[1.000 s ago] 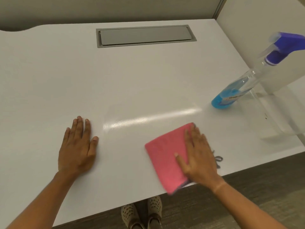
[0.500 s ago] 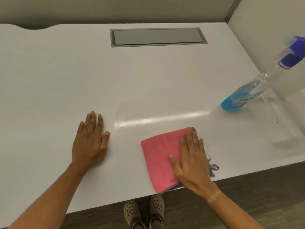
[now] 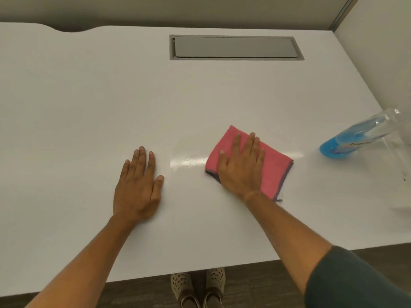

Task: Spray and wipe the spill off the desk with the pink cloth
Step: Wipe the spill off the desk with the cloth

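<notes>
Pink cloth lies folded on the white desk, right of centre, and the right hand presses flat on its left half, fingers spread. Left hand rests palm-down on bare desk, fingers together, well apart from the cloth. A glossy streak shines between the two hands. Spray bottle with blue liquid stands at the right edge.

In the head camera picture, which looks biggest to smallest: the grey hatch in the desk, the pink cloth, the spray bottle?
1. Grey hatch
2. Pink cloth
3. Spray bottle, unsure: it is cut off at the picture's edge.
</notes>
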The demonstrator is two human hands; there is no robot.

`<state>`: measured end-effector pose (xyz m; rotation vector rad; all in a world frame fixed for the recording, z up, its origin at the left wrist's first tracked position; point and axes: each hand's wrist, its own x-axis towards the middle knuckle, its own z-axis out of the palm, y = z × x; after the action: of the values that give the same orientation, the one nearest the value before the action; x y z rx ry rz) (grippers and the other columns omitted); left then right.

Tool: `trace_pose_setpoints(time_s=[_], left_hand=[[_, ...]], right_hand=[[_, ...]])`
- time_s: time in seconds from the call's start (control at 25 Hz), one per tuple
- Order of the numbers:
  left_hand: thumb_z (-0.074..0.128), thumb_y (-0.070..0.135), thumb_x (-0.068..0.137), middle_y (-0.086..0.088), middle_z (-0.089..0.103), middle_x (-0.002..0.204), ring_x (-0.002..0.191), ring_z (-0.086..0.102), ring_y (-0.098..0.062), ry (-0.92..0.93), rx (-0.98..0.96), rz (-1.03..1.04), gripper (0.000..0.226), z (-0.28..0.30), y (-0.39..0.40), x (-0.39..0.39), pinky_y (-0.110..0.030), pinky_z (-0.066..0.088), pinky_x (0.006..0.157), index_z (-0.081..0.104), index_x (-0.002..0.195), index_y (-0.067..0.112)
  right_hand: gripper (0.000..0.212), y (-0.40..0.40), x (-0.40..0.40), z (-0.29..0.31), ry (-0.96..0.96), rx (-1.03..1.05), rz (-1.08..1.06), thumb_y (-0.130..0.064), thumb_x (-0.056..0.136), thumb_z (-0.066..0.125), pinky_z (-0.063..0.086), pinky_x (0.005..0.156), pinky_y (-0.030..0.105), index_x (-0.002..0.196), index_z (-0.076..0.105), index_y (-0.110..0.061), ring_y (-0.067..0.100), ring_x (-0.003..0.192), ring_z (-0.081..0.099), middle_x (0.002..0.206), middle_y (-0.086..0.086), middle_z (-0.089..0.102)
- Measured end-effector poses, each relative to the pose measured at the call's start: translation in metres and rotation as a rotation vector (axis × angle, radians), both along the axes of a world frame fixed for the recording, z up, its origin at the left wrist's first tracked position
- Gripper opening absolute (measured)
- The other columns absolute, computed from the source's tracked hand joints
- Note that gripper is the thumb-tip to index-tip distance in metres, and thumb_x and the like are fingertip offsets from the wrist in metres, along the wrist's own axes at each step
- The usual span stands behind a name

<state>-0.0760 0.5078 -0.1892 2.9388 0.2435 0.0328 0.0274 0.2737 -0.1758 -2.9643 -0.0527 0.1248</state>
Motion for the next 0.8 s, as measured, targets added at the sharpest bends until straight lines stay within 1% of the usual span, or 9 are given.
trace_pose_setpoints(time_s=[0.08,0.2,0.28,0.36,0.44,0.52,0.64,0.72,0.8], left_hand=[[0.016,0.043,0.095,-0.012,0.007,0.162,0.151,0.001,-0.019,0.001,0.004,-0.004,0.068,0.0,0.0,0.001,-0.038,0.004,0.122,0.013,0.154,0.01],[0.017,0.043,0.095,-0.01,0.004,0.163,0.15,-0.001,-0.019,0.006,-0.006,-0.016,0.068,-0.001,0.002,0.002,-0.039,0.003,0.122,0.011,0.154,0.011],[0.017,0.043,0.095,-0.01,0.004,0.163,0.15,-0.001,-0.019,0.022,-0.01,-0.023,0.068,-0.001,0.004,0.001,-0.039,0.003,0.122,0.011,0.154,0.011],[0.016,0.044,0.095,-0.011,0.005,0.162,0.15,0.0,-0.019,0.01,-0.022,-0.019,0.068,0.001,0.003,0.001,-0.039,0.003,0.122,0.012,0.154,0.01],[0.015,0.044,0.094,-0.011,0.004,0.162,0.15,-0.001,-0.018,0.019,-0.021,-0.022,0.069,0.001,0.002,0.001,-0.038,0.002,0.122,0.011,0.154,0.01],[0.014,0.044,0.094,-0.011,0.003,0.162,0.15,-0.002,-0.018,0.021,-0.013,-0.018,0.069,0.002,0.001,0.001,-0.038,0.002,0.122,0.01,0.154,0.01],[0.013,0.044,0.094,-0.011,0.004,0.163,0.15,-0.001,-0.02,0.027,-0.006,-0.015,0.069,0.002,0.002,0.001,-0.039,0.003,0.122,0.01,0.154,0.01],[0.011,0.045,0.094,-0.011,0.003,0.163,0.15,-0.001,-0.02,0.041,0.002,-0.018,0.069,0.002,0.003,0.001,-0.039,0.002,0.122,0.008,0.154,0.01],[0.011,0.045,0.095,-0.011,0.002,0.163,0.15,-0.002,-0.02,0.043,0.003,-0.02,0.069,0.002,0.003,0.002,-0.038,0.002,0.122,0.008,0.154,0.01]], right_hand=[[0.072,0.018,0.026,0.0,0.008,-0.015,0.013,-0.052,0.096,0.022,0.005,0.121,0.054,0.156,0.013,-0.014,0.04,0.149,0.008,0.16,0.027,0.01],[0.071,0.033,0.03,-0.005,-0.025,-0.036,0.269,-0.055,0.096,0.021,0.003,0.122,0.053,0.157,0.011,-0.02,0.037,0.15,0.004,0.162,0.023,0.008],[0.072,0.035,-0.002,-0.003,-0.015,0.0,0.433,-0.055,0.095,0.023,0.002,0.122,0.05,0.157,0.007,-0.023,0.034,0.151,0.0,0.164,0.019,0.003],[0.074,0.031,-0.052,0.005,0.018,0.056,0.531,-0.056,0.095,0.026,0.001,0.123,0.049,0.157,0.002,-0.024,0.029,0.152,-0.008,0.164,0.016,-0.004],[0.075,0.024,-0.102,0.01,0.098,0.074,0.605,-0.058,0.097,0.027,-0.002,0.123,0.049,0.157,-0.004,-0.025,0.026,0.15,-0.018,0.164,0.014,-0.013],[0.075,0.015,-0.122,0.009,0.111,0.046,0.625,-0.058,0.098,0.026,-0.001,0.122,0.05,0.156,-0.006,-0.025,0.024,0.149,-0.022,0.163,0.013,-0.017],[0.072,0.032,-0.094,0.004,0.065,0.049,0.554,-0.052,0.099,0.024,-0.002,0.122,0.05,0.157,-0.003,-0.021,0.024,0.15,-0.02,0.164,0.011,-0.015],[0.07,0.055,-0.06,0.002,0.038,0.044,0.499,-0.049,0.098,0.021,-0.002,0.122,0.052,0.157,0.001,-0.017,0.026,0.151,-0.014,0.165,0.009,-0.009],[0.069,0.069,-0.038,0.0,0.022,0.007,0.487,-0.048,0.097,0.02,0.001,0.121,0.055,0.157,0.01,-0.014,0.027,0.152,-0.004,0.166,0.008,0.003]])
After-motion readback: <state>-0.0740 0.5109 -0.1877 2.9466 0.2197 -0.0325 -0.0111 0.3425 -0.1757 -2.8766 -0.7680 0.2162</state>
